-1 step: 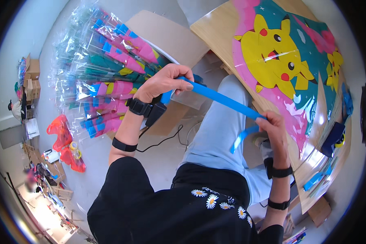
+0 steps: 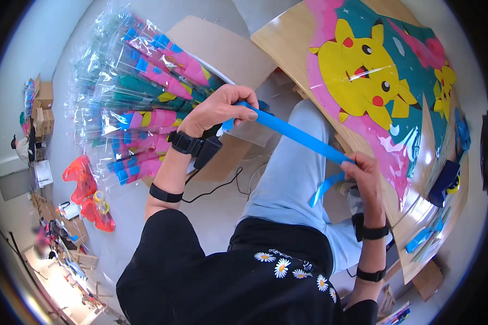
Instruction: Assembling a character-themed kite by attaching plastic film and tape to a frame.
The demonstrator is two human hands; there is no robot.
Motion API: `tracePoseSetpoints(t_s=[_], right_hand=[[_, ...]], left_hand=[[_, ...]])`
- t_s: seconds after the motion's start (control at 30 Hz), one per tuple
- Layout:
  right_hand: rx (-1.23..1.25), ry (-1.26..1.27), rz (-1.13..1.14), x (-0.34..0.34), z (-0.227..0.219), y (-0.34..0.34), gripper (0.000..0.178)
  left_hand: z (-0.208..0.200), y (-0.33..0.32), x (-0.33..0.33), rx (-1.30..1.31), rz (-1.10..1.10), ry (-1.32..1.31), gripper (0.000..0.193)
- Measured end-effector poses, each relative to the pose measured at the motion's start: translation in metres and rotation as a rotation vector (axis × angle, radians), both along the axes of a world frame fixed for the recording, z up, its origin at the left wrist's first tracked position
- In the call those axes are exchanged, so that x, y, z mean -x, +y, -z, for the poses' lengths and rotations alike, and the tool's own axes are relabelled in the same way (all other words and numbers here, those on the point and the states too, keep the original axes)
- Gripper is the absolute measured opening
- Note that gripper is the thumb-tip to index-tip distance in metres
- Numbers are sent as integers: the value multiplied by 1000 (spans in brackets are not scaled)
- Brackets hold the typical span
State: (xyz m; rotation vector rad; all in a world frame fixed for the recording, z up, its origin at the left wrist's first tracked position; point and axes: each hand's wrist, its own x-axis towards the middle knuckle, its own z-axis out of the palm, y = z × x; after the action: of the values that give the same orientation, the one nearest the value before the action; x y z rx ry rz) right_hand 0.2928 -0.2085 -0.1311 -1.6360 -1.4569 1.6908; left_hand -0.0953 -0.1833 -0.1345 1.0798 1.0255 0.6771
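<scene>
A flat blue ribbon runs taut between my two hands, sloping down to the right above my lap. My left hand pinches its upper left part between thumb and bent fingers, and a short bit shows beneath that hand. At the lower right my right hand grips the ribbon with thumb and fingers; a loose tail hangs below it, curling to the left. Just beyond my left hand lie several clear-wrapped bundles with pink, blue, yellow and green pieces. Their near ends are partly hidden by that hand.
To the right, a wooden table bears a glossy sheet with yellow cartoon figures, and blue ribbon scraps. An opened cardboard box stands ahead. A red plastic bag lies on the floor, left. A black cable trails from my left wrist.
The ribbon's loose tail below my right hand has shifted very slightly. Both hands keep the same grip, and the whole view has moved a little.
</scene>
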Motion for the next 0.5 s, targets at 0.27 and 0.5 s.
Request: tracePoseSetpoints(t_s=[0.27, 0.5], right_hand=[[-651, -197, -144, -6, -43, -46, 30], [-147, 254, 206, -15, -71, -68, 13]], left_hand=[[-62, 7, -109, -480, 434, 185, 18], [-87, 2, -194, -522, 486, 118, 10]])
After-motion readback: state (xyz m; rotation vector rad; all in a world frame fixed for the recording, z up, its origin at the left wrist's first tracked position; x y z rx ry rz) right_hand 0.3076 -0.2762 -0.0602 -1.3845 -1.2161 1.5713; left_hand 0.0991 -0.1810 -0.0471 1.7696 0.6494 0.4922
